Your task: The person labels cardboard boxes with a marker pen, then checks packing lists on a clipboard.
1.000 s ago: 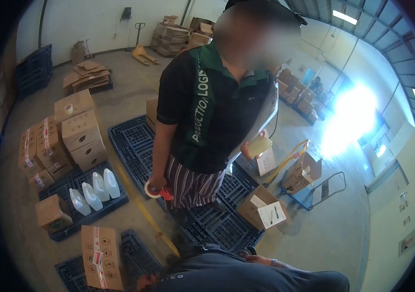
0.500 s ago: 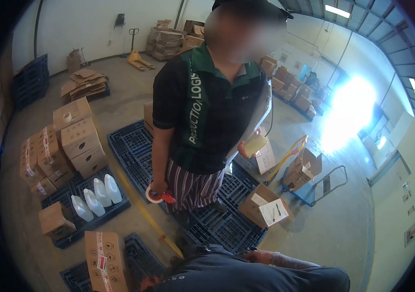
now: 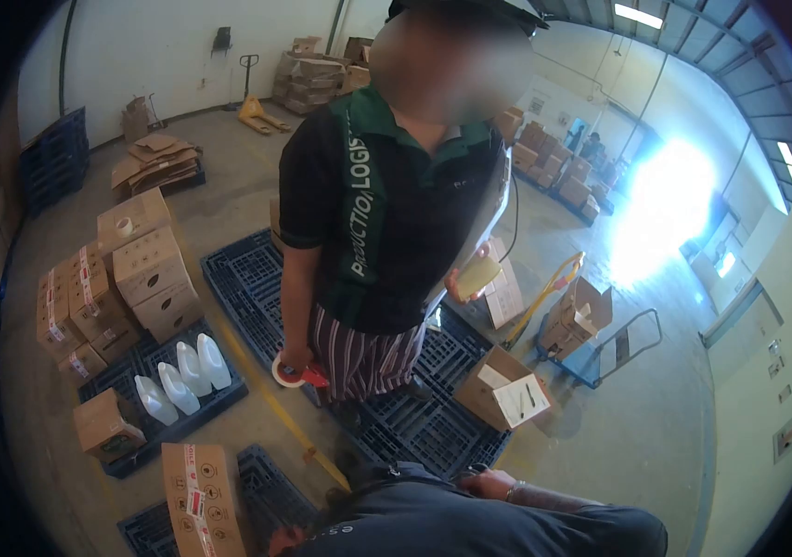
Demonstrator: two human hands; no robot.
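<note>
Blue pallet point(image 3: 433, 432) edge beside right hand point(image 3: 487, 483)

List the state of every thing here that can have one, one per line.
right hand: resting low at the wearer's front, holding nothing visible
left hand: out of view
tape dispenser: gripped by the co-worker
open carton: flaps open, paper on top
white jugs: upright on a pallet
sealed carton: taped shut

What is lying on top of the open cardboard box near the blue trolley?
On the open cardboard box lies a white sheet of paper with a dark pen-like thing on it. The paper and flaps cover the box's inside, so its contents cannot be seen.
</note>
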